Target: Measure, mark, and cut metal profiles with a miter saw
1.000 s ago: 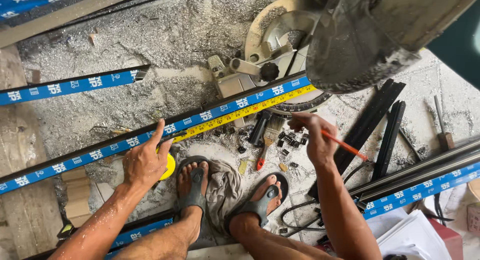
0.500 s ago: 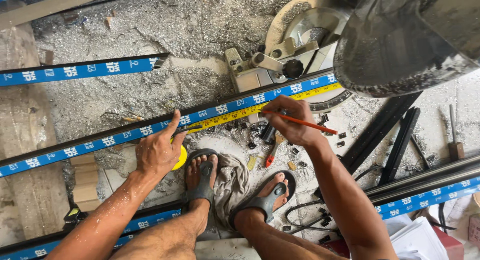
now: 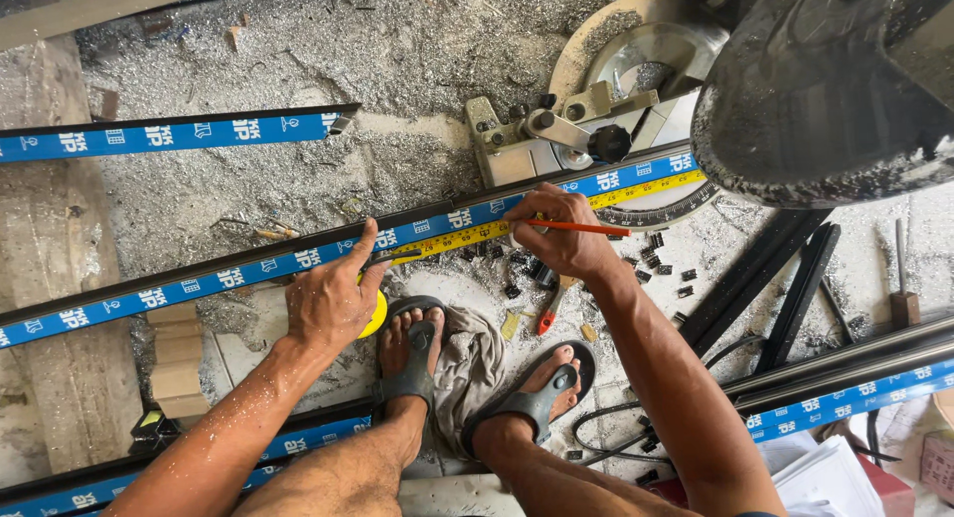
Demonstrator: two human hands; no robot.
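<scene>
Dark metal of the miter saw (image 3: 825, 89) fills the far right, above the long profile with blue film (image 3: 248, 268) that crosses the floor. On this profile lies the yellow tape measure (image 3: 477, 236). Left hand (image 3: 328, 303) is closed around the tape case, finger pressing the profile. Right hand (image 3: 561, 239) pinches an orange pencil (image 3: 581, 229) against the tape.

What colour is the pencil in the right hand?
Orange-red pencil, held by the right hand; head view.
</scene>
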